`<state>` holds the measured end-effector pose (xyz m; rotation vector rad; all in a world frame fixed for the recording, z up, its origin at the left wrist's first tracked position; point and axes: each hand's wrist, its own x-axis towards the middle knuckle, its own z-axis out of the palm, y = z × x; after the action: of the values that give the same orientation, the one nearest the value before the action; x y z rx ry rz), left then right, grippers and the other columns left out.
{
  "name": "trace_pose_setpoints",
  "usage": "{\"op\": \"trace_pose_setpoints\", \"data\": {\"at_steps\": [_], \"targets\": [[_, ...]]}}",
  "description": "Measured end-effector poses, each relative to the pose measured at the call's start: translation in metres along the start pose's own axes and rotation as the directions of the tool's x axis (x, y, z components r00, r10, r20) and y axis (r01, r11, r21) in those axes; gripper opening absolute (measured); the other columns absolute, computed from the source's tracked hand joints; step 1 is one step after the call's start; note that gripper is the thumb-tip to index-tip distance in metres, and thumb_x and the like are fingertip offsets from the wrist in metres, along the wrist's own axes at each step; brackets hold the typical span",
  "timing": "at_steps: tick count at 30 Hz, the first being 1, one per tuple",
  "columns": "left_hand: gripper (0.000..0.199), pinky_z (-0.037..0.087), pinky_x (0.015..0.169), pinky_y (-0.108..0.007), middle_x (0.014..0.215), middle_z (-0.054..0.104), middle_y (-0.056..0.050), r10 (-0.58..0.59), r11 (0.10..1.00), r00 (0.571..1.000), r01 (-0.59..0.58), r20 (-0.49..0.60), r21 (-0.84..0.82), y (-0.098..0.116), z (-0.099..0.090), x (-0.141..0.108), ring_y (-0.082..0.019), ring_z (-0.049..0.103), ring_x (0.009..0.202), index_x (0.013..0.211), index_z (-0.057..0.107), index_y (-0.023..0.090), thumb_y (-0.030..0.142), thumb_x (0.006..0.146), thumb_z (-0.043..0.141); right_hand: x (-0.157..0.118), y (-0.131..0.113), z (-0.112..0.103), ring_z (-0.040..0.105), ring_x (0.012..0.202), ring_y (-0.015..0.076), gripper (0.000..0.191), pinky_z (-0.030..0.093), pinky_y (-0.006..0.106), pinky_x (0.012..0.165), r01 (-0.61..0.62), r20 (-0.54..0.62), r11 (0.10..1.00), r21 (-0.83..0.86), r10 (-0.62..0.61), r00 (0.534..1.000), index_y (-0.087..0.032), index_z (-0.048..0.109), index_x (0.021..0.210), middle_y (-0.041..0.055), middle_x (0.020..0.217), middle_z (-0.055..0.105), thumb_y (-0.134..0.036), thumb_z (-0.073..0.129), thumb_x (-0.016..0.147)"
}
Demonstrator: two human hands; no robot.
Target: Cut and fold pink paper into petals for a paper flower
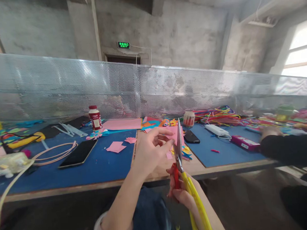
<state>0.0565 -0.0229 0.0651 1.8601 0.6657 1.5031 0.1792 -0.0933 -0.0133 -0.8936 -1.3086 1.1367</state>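
Observation:
In front of me, my left hand [155, 142] is pinched at the edge of a piece of pink paper [175, 130], which is partly hidden behind the fingers and blades. Large scissors [180, 155] point upward in my right hand [183, 193], whose fingers wrap around the red and yellow handles. The blades stand slightly apart beside my left fingertips, overlapping the paper in view; whether they touch it I cannot tell. Below my left fingers, small pink, yellow and blue paper scraps [186, 155] lie on the wooden tabletop.
A dark tablet-like device [78, 153], cut pink paper [116, 147] and a red-capped bottle [95, 118] are on the left. Rightward lie a black phone [191, 136], a white power strip [217, 131], a magenta box [245, 143] and coloured pipe cleaners [218, 117]. Another person's dark sleeve [291, 150] reaches in.

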Motion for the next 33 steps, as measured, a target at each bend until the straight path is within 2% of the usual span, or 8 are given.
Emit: {"op": "trace_pose_setpoints", "data": {"at_steps": [13,22,33], "targets": [[0.014,0.049,0.069,-0.027,0.092,0.063,-0.004,-0.013,1.000,1.000,0.013,0.002,-0.006,-0.0016,0.0000,-0.0006,-0.014,0.059,0.080,0.087,0.059,0.018,0.019,0.074,0.056,-0.0013,0.0002,-0.0005,0.052,0.065,0.0123,0.041,0.042,0.022,0.058,0.011,0.034,1.000,-0.004,-0.010,0.999,-0.016,0.055,0.107,0.0016,0.077,0.053,-0.020,0.056,0.066],[0.014,0.049,0.070,-0.028,0.092,0.063,-0.004,-0.015,1.000,1.000,0.015,-0.001,0.001,-0.0008,0.0004,-0.0005,-0.015,0.060,0.080,0.088,0.059,0.018,0.019,0.074,0.056,-0.0034,-0.0046,0.0007,0.053,0.066,0.0129,0.042,0.043,0.022,0.059,-0.002,0.014,1.000,-0.019,0.003,1.000,-0.015,0.056,0.107,0.0024,0.077,0.053,-0.019,0.055,0.065],[0.015,0.049,0.070,-0.028,0.092,0.063,-0.004,-0.028,0.999,1.000,0.028,0.006,0.016,0.0012,0.0006,-0.0010,-0.015,0.060,0.081,0.088,0.059,0.019,0.021,0.074,0.057,-0.0019,0.0033,-0.0006,0.052,0.066,0.0126,0.039,0.043,0.022,0.059,-0.006,0.027,1.000,0.021,0.005,1.000,-0.016,0.055,0.105,0.0009,0.076,0.051,-0.016,0.055,0.066]]}}
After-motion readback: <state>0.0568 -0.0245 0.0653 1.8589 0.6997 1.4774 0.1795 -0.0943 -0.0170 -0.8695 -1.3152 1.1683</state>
